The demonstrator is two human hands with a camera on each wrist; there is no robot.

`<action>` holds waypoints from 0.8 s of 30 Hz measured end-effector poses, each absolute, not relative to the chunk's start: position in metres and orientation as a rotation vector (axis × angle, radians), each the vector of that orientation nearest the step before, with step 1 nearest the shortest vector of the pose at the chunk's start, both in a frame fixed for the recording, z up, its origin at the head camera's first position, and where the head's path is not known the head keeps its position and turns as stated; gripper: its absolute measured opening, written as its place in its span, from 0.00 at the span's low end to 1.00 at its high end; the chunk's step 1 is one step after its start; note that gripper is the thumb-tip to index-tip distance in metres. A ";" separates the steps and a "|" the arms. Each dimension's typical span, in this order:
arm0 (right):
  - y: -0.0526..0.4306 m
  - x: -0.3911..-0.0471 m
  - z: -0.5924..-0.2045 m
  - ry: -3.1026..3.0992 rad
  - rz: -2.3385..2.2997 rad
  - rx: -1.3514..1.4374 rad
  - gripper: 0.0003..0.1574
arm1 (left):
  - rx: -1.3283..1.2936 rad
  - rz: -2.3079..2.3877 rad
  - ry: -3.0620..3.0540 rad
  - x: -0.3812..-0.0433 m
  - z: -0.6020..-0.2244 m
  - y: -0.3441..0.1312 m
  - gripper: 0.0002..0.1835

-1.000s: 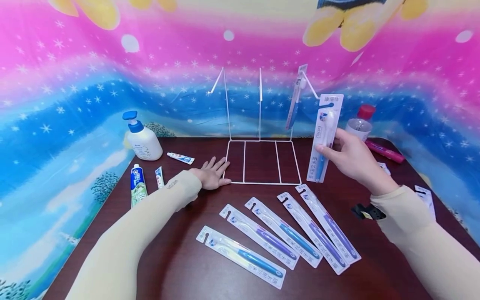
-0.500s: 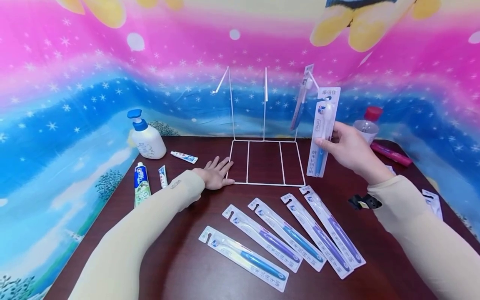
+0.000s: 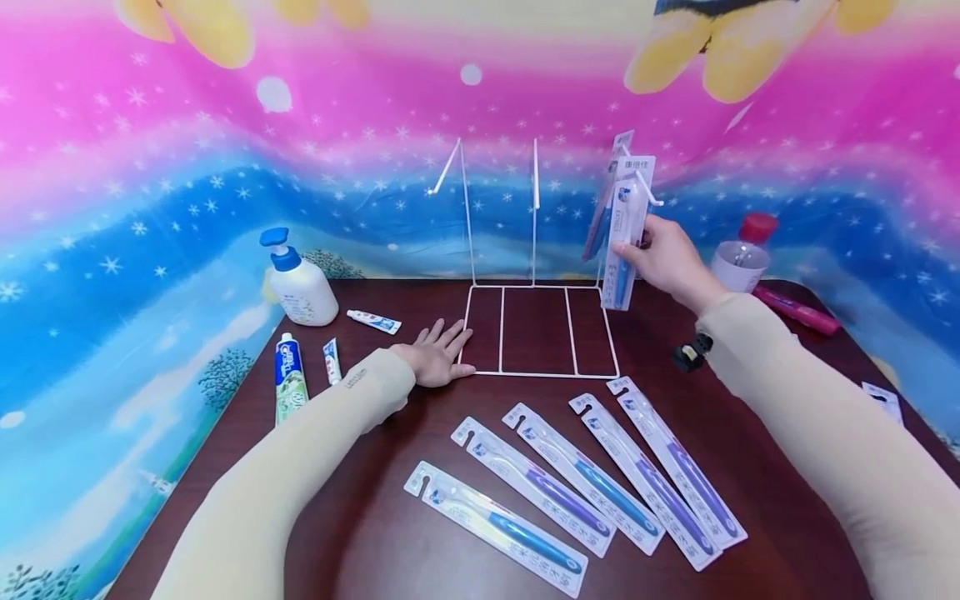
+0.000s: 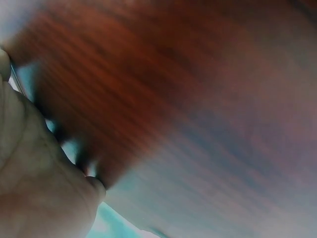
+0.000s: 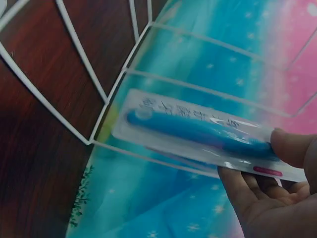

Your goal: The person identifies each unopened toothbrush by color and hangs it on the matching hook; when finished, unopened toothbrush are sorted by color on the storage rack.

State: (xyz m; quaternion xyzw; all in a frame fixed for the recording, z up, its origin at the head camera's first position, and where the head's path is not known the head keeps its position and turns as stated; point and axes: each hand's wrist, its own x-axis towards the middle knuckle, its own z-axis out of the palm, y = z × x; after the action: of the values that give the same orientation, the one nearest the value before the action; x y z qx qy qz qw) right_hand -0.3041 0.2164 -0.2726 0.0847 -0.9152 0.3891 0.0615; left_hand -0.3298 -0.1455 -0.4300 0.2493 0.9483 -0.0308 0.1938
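Observation:
My right hand (image 3: pixel 672 257) pinches a packaged toothbrush (image 3: pixel 628 221) with a blue handle, thumb on the front and fingers behind. The pack hangs upright at the right arm of a white wire rack (image 3: pixel 536 373); the arm's tip sticks out in front of the pack's top. Behind it, another packaged toothbrush (image 3: pixel 600 218) hangs on the same arm. In the right wrist view, the held pack's blue handle (image 5: pixel 198 131) lies across the rack's wires. My left hand (image 3: pixel 435 354) rests with spread, straight fingers at the left side of the rack's base.
Several packaged toothbrushes (image 3: pixel 577 487) lie fanned out on the dark wooden table (image 3: pixel 360 533). On the left stand a pump bottle (image 3: pixel 303 292) and toothpaste tubes (image 3: pixel 291 379). A red-capped bottle (image 3: pixel 742 258) and a pink tube-like item (image 3: pixel 798 311) are at the right.
My right hand has carried the toothbrush pack leftward and back onto the rack's right arm, whose tip now shows in front of the pack. My left hand stays at the base.

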 end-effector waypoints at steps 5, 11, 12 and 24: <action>0.213 -0.335 -0.272 -2.773 1.194 0.241 0.35 | 0.701 -0.088 2.676 -0.331 -0.433 -0.149 0.44; 0.214 -0.355 -0.272 -2.800 1.203 0.218 0.35 | 0.716 -0.075 2.664 -0.331 -0.436 -0.147 0.44; 0.215 -0.356 -0.272 -2.809 1.200 0.212 0.35 | 0.715 -0.065 2.664 -0.331 -0.436 -0.147 0.44; 0.222 -0.367 -0.267 -2.884 1.219 0.163 0.39 | 0.691 -0.083 2.671 -0.330 -0.436 -0.147 0.43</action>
State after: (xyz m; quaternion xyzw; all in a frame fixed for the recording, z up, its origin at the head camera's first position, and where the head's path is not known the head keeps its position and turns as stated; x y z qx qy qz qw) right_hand -0.3675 0.2220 -0.2666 0.0520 -0.9198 0.3888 0.0032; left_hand -0.3303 -0.1467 -0.4356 0.2460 0.9501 -0.0296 0.1897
